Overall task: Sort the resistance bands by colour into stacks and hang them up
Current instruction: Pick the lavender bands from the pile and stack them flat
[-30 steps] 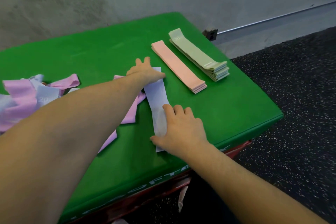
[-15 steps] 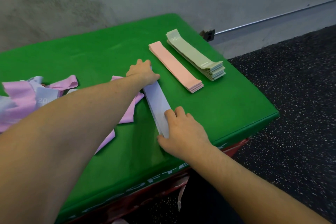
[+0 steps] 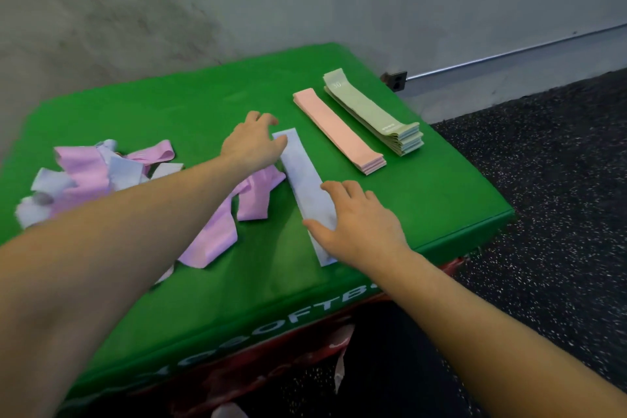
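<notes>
A flat pale lilac-grey fabric resistance band (image 3: 307,192) lies stretched out on the green padded worktop (image 3: 424,190), running between the two hands. The right hand (image 3: 359,224) rests on its near end with fingers fairly straight and spread, the thumb laid along the band's left edge; it presses rather than grips. The left hand (image 3: 252,142) sits at the band's far end, its fingers loosely bent and its thumb side touching the band's far corner; nothing is visibly held in it.

Beyond the right hand and a little to its right lies a neat stack of salmon-pink flat bands (image 3: 337,131), and just beside that, farther right, a thicker stack of sage-green flat bands (image 3: 373,112) with "30" printed on the top one. The two stacks lie parallel, close but apart.

Left of the left hand, under and beyond its forearm, is a loose heap of unsorted pink and pale lilac bands (image 3: 98,170), with one long pink band (image 3: 217,234) trailing toward the worktop's near edge.
</notes>
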`<state>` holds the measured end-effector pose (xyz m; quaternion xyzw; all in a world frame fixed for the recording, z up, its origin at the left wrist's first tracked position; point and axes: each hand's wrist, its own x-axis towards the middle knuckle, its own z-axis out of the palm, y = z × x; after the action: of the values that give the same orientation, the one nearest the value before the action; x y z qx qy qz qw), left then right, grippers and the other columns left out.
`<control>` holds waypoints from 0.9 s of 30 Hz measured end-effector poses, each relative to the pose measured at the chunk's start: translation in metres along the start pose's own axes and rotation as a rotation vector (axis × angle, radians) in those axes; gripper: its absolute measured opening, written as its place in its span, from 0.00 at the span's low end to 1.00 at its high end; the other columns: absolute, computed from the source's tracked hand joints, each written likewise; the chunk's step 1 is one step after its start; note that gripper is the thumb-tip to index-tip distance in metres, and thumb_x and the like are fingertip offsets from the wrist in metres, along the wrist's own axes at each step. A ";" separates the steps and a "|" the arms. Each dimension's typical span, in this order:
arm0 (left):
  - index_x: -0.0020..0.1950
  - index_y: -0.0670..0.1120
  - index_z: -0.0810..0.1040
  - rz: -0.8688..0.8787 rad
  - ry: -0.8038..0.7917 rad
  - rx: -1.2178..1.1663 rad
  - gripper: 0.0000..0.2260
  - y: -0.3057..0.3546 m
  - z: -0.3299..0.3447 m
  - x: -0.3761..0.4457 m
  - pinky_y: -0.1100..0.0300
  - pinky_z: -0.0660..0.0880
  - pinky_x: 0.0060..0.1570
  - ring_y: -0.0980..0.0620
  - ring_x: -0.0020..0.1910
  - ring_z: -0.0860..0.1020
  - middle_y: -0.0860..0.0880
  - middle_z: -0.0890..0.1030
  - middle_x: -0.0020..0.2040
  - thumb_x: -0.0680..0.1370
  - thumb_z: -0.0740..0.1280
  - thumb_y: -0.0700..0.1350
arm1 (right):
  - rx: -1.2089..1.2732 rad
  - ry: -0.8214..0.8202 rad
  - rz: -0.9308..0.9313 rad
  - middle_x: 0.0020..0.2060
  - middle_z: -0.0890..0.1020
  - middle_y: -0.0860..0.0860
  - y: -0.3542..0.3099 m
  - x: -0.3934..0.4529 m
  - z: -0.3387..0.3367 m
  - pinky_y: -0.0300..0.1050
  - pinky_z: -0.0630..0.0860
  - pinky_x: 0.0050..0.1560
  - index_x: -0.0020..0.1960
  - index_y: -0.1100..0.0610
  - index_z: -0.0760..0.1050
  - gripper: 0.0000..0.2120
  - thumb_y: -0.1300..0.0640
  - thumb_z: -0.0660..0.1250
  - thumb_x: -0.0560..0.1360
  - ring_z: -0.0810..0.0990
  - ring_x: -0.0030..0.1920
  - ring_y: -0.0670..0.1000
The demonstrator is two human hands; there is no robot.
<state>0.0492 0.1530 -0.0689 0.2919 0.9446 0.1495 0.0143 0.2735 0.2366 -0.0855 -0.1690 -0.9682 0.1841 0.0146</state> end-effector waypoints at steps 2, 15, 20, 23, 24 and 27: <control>0.72 0.47 0.71 0.055 0.038 -0.087 0.19 -0.014 -0.011 -0.028 0.50 0.69 0.66 0.48 0.67 0.72 0.46 0.69 0.73 0.82 0.62 0.51 | 0.041 0.002 -0.037 0.71 0.68 0.50 -0.008 -0.004 -0.003 0.54 0.75 0.59 0.76 0.47 0.59 0.29 0.37 0.59 0.79 0.70 0.66 0.55; 0.56 0.50 0.80 0.045 0.242 -0.053 0.07 -0.160 -0.032 -0.210 0.52 0.68 0.65 0.53 0.60 0.74 0.54 0.79 0.57 0.79 0.67 0.44 | 0.268 -0.005 -0.262 0.56 0.80 0.46 -0.095 -0.025 0.021 0.43 0.72 0.51 0.68 0.48 0.73 0.18 0.49 0.66 0.78 0.75 0.51 0.46; 0.57 0.48 0.79 -0.121 0.312 -0.142 0.10 -0.209 -0.033 -0.243 0.51 0.70 0.59 0.47 0.59 0.75 0.50 0.79 0.57 0.78 0.64 0.47 | 0.310 -0.041 -0.307 0.52 0.80 0.44 -0.126 -0.018 0.033 0.43 0.73 0.48 0.64 0.47 0.75 0.14 0.50 0.66 0.78 0.77 0.48 0.45; 0.56 0.46 0.80 -0.183 0.364 -0.210 0.13 -0.219 -0.031 -0.251 0.53 0.70 0.58 0.47 0.58 0.75 0.48 0.79 0.56 0.76 0.62 0.48 | 0.327 -0.057 -0.314 0.49 0.81 0.43 -0.141 -0.008 0.038 0.42 0.75 0.47 0.62 0.47 0.76 0.12 0.51 0.66 0.78 0.78 0.46 0.44; 0.55 0.46 0.80 -0.185 0.375 -0.219 0.13 -0.221 -0.030 -0.252 0.53 0.70 0.58 0.47 0.58 0.75 0.48 0.79 0.55 0.76 0.61 0.48 | 0.333 -0.062 -0.319 0.49 0.81 0.43 -0.147 -0.003 0.040 0.42 0.75 0.46 0.61 0.47 0.76 0.12 0.51 0.65 0.78 0.78 0.45 0.44; 0.55 0.46 0.80 -0.127 0.374 -0.187 0.12 -0.224 -0.027 -0.242 0.54 0.70 0.59 0.48 0.58 0.75 0.49 0.79 0.55 0.76 0.61 0.48 | 0.363 -0.052 -0.327 0.48 0.81 0.43 -0.165 0.015 0.043 0.44 0.79 0.50 0.59 0.49 0.78 0.10 0.54 0.65 0.79 0.79 0.46 0.43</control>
<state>0.1246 -0.1648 -0.1227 0.1965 0.9292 0.2868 -0.1249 0.2021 0.0824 -0.0661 0.0004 -0.9337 0.3546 0.0494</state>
